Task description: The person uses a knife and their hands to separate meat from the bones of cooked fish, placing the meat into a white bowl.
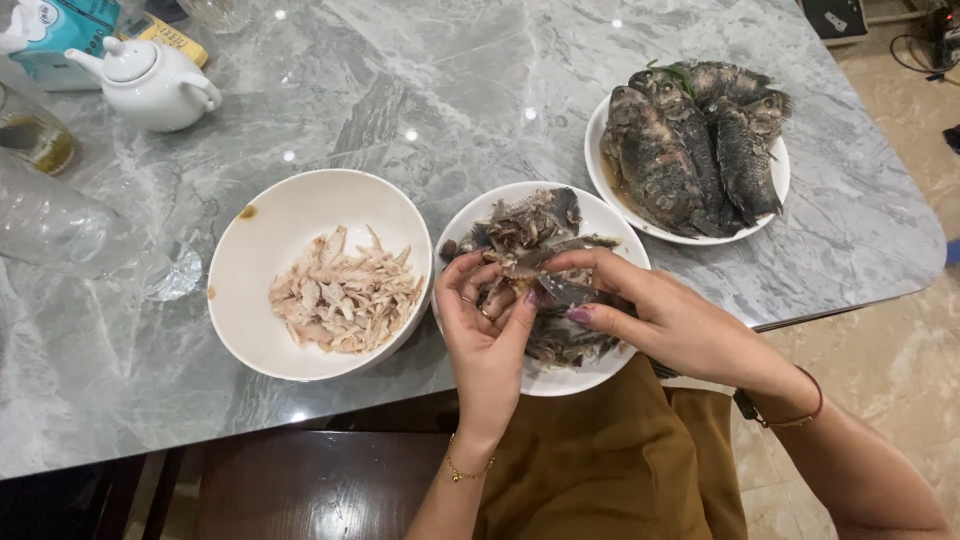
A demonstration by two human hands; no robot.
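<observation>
Both hands work over a white plate [600,215] of dark fish skin and bones at the table's near edge. My left hand [484,330] cups a piece of cooked fish [520,275] from below, fingers curled around it. My right hand [660,315] pinches the same piece from above with thumb and fingertips. To the left stands a white bowl [290,210] holding pale shredded fish meat [345,295]. At the back right, a white plate [775,180] carries several whole dark cooked fish [690,145].
The grey marble table [450,90] carries a white teapot [150,82], a teal carton [60,35], a glass jar [30,135] and a clear plastic bottle [55,225] at the far left. A dark wooden seat [310,485] shows below the table edge.
</observation>
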